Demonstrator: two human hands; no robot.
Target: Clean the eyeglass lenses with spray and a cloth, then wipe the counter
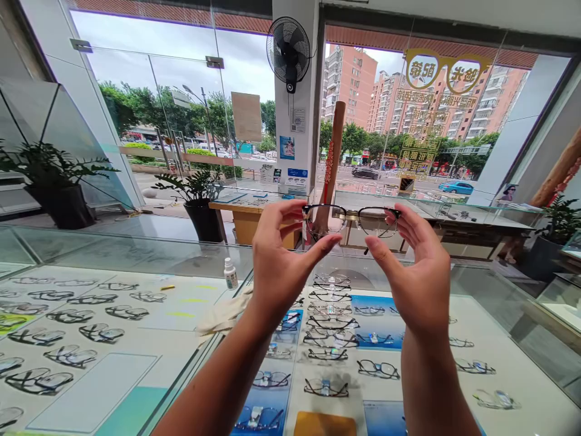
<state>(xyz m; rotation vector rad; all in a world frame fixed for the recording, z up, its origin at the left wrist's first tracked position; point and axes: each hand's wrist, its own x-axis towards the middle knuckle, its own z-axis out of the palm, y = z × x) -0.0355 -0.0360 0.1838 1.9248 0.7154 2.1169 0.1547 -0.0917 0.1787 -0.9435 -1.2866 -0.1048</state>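
Note:
A pair of glasses with dark upper rims and clear lenses is held up level above the glass display counter. My left hand grips its left end, fingers behind the frame and thumb below the left lens. On the other side, my right hand grips the right end, its thumb under the right lens. Beneath my hands, a column of eyeglasses lies inside the counter. A beige cloth rests on the glass beside my left forearm.
A small white bottle stands on the counter at the left, near a yellow stick. More eyeglasses fill the left case. Beyond are potted plants, a wooden desk and a wall fan.

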